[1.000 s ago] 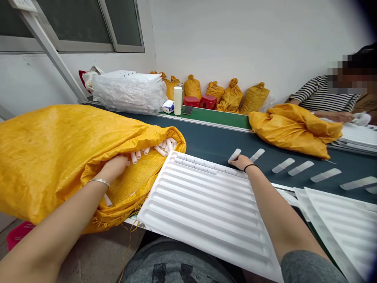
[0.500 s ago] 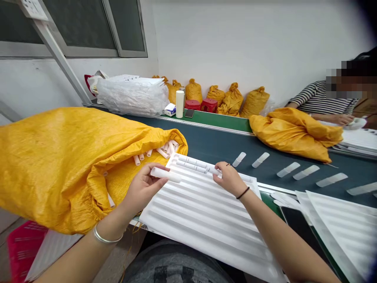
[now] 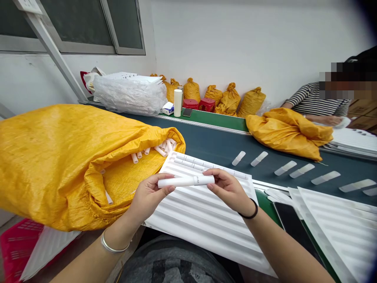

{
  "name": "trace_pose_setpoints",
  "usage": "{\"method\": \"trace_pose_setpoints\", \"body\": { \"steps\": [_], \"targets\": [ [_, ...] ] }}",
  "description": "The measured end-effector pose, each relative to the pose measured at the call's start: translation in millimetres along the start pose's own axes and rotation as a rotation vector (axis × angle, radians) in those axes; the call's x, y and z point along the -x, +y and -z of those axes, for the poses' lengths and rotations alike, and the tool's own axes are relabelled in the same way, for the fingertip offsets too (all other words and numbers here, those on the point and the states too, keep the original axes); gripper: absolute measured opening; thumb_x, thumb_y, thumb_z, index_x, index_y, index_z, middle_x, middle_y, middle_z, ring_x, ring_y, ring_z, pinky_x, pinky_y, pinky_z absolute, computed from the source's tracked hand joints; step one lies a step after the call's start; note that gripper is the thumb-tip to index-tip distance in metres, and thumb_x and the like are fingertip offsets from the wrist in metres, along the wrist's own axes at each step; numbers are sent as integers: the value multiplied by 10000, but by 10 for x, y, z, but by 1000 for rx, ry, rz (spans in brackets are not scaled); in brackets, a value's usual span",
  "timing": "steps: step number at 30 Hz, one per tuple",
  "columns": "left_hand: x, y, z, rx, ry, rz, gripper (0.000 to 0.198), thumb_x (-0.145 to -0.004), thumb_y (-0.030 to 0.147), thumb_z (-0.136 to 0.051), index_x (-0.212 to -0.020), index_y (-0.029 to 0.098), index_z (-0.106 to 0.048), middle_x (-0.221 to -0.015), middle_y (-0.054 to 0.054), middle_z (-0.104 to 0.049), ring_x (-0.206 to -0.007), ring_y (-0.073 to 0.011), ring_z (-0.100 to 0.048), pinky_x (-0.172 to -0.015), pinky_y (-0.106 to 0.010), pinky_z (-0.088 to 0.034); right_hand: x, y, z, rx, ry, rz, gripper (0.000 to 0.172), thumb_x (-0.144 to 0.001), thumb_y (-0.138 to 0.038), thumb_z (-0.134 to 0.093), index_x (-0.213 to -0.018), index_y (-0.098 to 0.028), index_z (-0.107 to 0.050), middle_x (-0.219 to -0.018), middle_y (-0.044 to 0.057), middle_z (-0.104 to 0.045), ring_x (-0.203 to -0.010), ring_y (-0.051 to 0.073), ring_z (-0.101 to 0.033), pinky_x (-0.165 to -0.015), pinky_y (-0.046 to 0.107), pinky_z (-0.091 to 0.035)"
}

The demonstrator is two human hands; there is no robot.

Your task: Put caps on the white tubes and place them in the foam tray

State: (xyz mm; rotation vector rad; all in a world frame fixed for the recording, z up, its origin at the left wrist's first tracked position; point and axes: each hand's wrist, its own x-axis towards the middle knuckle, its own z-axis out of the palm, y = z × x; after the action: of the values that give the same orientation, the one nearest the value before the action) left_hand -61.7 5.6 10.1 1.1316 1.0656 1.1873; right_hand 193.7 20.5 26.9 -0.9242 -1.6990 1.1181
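A long white plastic tube point(image 3: 179, 182) lies level between my hands, above the ribbed white tray point(image 3: 203, 214). Its left end is gripped by my left hand point(image 3: 145, 195), thumb below and fingers behind. Around the right end, beside small dark print, my right hand point(image 3: 231, 191) is closed. Whether this is one piece or two pieces end to end, I cannot tell. Printed white tubes point(image 3: 215, 164) lie in the tray's far grooves. To the left, a big yellow woven sack point(image 3: 73, 153) gapes open, with loose white tubes point(image 3: 165, 147) in its mouth.
Several translucent tubes point(image 3: 259, 158) lie spaced along the dark conveyor belt point(image 3: 212, 139). A phone point(image 3: 290, 220) and more ribbed trays point(image 3: 338, 228) are at right. Across the belt, a person in a striped sleeve works beside a folded yellow sack point(image 3: 288, 131). A red crate point(image 3: 20, 243) stands lower left.
My right hand has left the tray's far grooves and come toward me. Both hands now hold the tube, which my left hand alone held before.
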Motion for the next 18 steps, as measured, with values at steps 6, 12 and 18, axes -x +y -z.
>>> {"method": "trace_pose_setpoints", "body": {
  "steps": [6,12,18],
  "targets": [
    [30,-17,-77,280,37,-3,316,-622,248,-825,-915,211,-711,-876,3,-681,-793,-90,-598,-759,-183,-468,-25,3,-36,-206,44,-60,242,-774,-227,-661,-1002,-209,-581,-977,53,-584,-807,149,-553,-670,271,-480],
    [87,-20,-178,313,-3,4,290,-640,223,-812,-908,223,-702,-915,1,-687,-849,-102,-606,-788,-190,-467,16,6,-161,319,-73,32,310,-762,-125,-554,-1063,-192,-586,-925,60,-632,-792,175,-579,-712,332,-495],
    [76,-114,-162,80,-27,-22,279,-690,245,-773,-954,204,-690,-947,-14,-674,-865,-120,-595,-779,-200,-462,69,-9,-182,552,-88,308,579,-811,-116,-523,-1366,-202,-386,-939,69,-573,-825,176,-562,-766,350,-511]
  ]
}}
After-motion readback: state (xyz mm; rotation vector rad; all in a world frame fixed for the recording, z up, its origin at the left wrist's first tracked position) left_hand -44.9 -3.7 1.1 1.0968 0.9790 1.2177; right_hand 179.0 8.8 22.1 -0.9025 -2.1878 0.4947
